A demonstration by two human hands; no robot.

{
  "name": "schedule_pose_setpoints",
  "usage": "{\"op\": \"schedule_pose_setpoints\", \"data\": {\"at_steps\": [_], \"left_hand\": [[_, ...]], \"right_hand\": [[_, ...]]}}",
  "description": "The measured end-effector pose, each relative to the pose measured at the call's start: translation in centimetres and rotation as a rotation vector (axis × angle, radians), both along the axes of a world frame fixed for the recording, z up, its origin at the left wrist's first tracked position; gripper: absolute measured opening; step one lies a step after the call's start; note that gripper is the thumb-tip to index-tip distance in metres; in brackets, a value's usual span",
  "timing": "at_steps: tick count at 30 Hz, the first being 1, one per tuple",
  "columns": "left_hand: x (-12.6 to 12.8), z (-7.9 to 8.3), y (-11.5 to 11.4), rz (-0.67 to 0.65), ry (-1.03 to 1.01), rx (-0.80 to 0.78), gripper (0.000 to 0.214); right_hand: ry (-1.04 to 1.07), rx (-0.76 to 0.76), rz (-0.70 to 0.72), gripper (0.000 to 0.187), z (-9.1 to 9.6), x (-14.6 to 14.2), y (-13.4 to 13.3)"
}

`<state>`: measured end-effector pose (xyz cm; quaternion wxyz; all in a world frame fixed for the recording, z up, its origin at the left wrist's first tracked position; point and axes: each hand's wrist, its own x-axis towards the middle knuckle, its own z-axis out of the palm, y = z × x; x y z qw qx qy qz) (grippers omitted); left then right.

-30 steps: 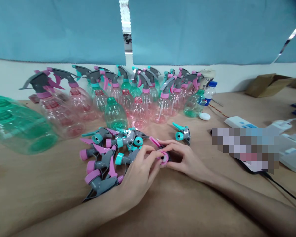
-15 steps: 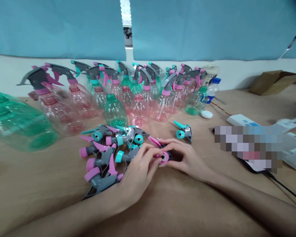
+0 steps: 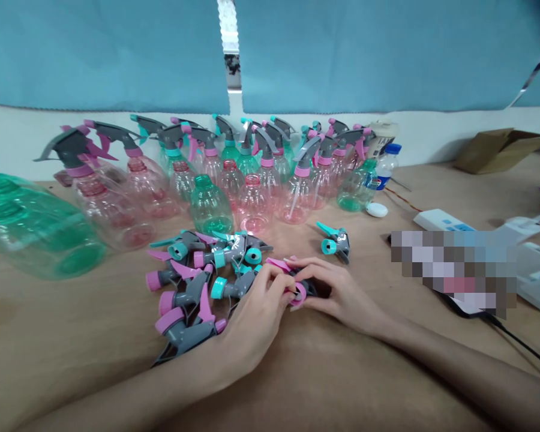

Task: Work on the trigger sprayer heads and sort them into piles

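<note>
In my right hand (image 3: 337, 294) is a pink-and-grey trigger spray head (image 3: 300, 294), its pink collar turned toward me. The thumb and fingers of my left hand (image 3: 263, 312) are pinched together at the collar's mouth; whatever is between those fingertips is hidden. Left of my hands lies a pile of loose spray heads (image 3: 191, 297) with pink or turquoise collars, partly behind my left hand and forearm. One turquoise-collared spray head (image 3: 337, 243) lies alone just beyond my right hand.
Pink and green spray bottles (image 3: 297, 198) stand along the back, several topped with spray heads. Open-necked ones include a green bottle (image 3: 210, 207) and a pink bottle (image 3: 252, 207). To the right are a white cap (image 3: 377, 210), a power strip (image 3: 445, 221), a blurred-out device and a cardboard box (image 3: 495, 150).
My left fingertips have moved down over the collar's mouth, covering more of the pale disc seen inside it earlier. My right hand keeps its grip; the spray head has tilted slightly.
</note>
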<state>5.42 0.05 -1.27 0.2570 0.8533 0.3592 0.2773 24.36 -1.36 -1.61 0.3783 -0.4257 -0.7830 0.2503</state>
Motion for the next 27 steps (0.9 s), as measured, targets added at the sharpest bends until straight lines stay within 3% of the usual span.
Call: {"op": "schedule_pose_setpoints", "data": {"at_steps": [8, 14, 18, 27], "left_hand": [[-0.3, -1.0, 0.2, 0.010, 0.073, 0.057, 0.014], [-0.4, 0.0, 0.0, -0.001, -0.022, -0.019, 0.017], [-0.4, 0.7, -0.1, -0.014, -0.075, 0.015, 0.013], [-0.5, 1.1, -0.4, -0.028, -0.026, -0.077, 0.009]], "right_hand": [[-0.021, -0.003, -0.013, 0.018, -0.1, 0.0, 0.0], [0.044, -0.019, -0.045, 0.022, 0.0, 0.1, 0.1], [0.086, -0.030, -0.062, 0.021, 0.1, 0.1, 0.2], [0.088, -0.015, -0.080, 0.024, 0.1, 0.2, 0.1]]}}
